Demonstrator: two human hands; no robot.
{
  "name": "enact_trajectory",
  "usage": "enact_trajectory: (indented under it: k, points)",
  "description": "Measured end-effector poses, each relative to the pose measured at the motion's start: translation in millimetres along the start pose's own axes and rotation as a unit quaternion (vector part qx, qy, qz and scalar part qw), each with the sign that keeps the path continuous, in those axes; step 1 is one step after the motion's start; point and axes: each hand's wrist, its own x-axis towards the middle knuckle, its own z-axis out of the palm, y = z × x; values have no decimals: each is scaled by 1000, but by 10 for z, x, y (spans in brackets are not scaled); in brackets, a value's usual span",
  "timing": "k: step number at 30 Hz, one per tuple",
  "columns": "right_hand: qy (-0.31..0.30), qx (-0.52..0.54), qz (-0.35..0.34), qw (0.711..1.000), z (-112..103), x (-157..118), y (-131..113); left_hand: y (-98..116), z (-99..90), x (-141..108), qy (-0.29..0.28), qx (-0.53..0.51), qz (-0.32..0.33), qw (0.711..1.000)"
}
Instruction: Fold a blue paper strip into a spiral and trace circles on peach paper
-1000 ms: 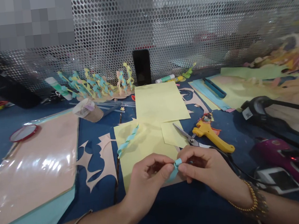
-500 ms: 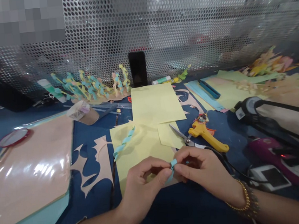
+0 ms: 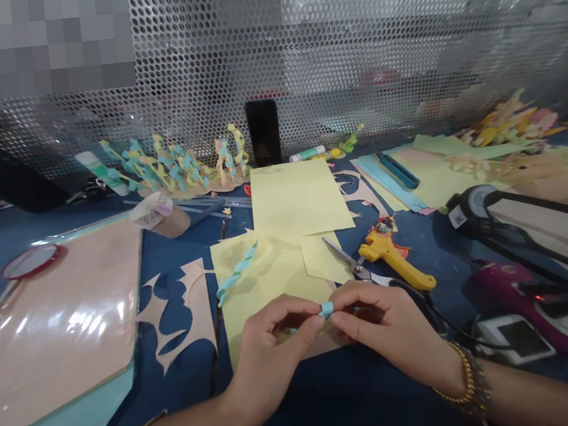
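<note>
A small blue paper strip (image 3: 326, 309) is pinched between my two hands, rolled or folded between the fingertips. My left hand (image 3: 276, 341) grips its left end with thumb and fingers, and my right hand (image 3: 381, 314) grips its right end. Both are just over the near edge of a yellow sheet (image 3: 270, 274). On that sheet, to the left, lies a twisted blue paper spiral (image 3: 238, 273). Scissors (image 3: 358, 268) lie open behind my right hand, their handles partly hidden by it. A yellow hot glue gun (image 3: 394, 262) is to their right.
Another yellow sheet (image 3: 297, 198) lies behind, before an upright phone (image 3: 263, 132). Left are pink scraps (image 3: 198, 315), a plastic-covered pink sheet (image 3: 68, 321), a tipped cup (image 3: 164, 218) and paper spirals (image 3: 173, 163). Right are a black lamp-like device (image 3: 469, 205) and a magenta object (image 3: 506, 282).
The blue strip has turned between my fingertips and now lies more level, its hanging tail no longer showing below. Both hands keep their pinch in nearly the same place.
</note>
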Motion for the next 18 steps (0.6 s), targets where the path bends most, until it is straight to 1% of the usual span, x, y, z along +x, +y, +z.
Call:
enact_trajectory:
  k: [5, 10, 14, 18]
  points:
    - [14, 48, 48, 998, 19, 6, 6, -8, -3, 21, -9, 3, -7, 1000]
    - [27, 73, 36, 996, 19, 16, -27, -11, 2, 29, -6, 11, -13, 1000]
    - [15, 14, 14, 1000, 8, 10, -15, -1, 2, 22, -16, 5, -18, 1000]
    - [17, -24, -5, 1000, 9, 3, -21, 0, -1, 21, -26, -1, -6, 1000]
